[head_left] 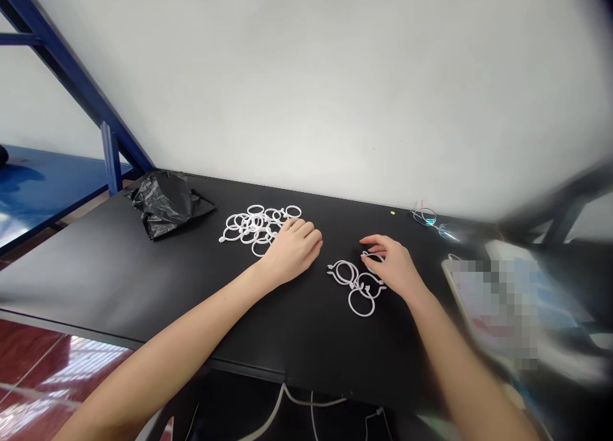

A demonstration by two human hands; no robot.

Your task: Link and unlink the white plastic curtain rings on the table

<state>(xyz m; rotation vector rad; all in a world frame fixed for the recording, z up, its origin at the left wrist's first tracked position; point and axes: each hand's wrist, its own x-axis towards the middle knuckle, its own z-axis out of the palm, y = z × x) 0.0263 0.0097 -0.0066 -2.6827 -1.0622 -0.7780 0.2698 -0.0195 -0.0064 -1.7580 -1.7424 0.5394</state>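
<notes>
White plastic rings lie in two groups on the black counter (96, 281). Our left hand (293, 251) rests flat, its grip released, fingertips touching the right edge of the larger pile (253, 226). Our right hand (393, 267) has its grip pinched on a single ring (371, 256) at the far right of the smaller cluster (355, 283). A crumpled black bag (165, 201) sits far left.
</notes>
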